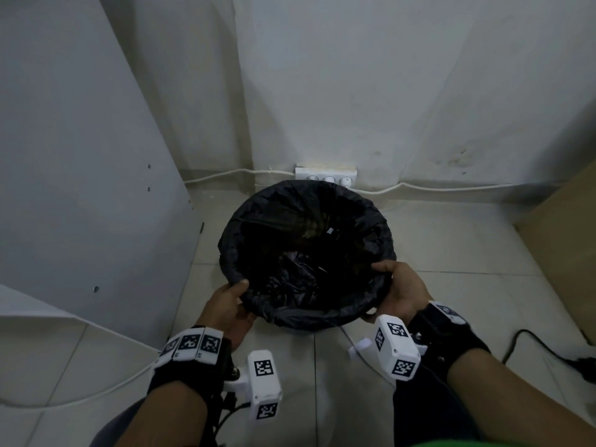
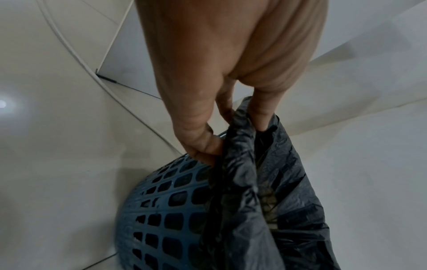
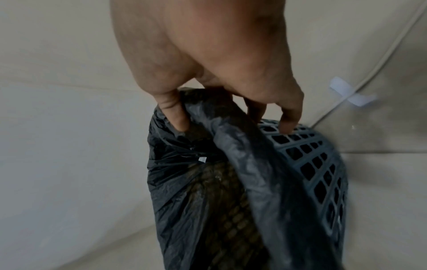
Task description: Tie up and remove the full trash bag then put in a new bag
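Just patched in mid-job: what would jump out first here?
The black trash bag, draped over the rim of a blue lattice bin on the tiled floor by the wall. The left hand and right hand each grip its near rim. Behind it sits a white power strip.

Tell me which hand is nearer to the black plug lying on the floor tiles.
Right. The right hand grips the trash bag rim on the side toward the black plug; the left hand grips the rim's opposite side, farther away.
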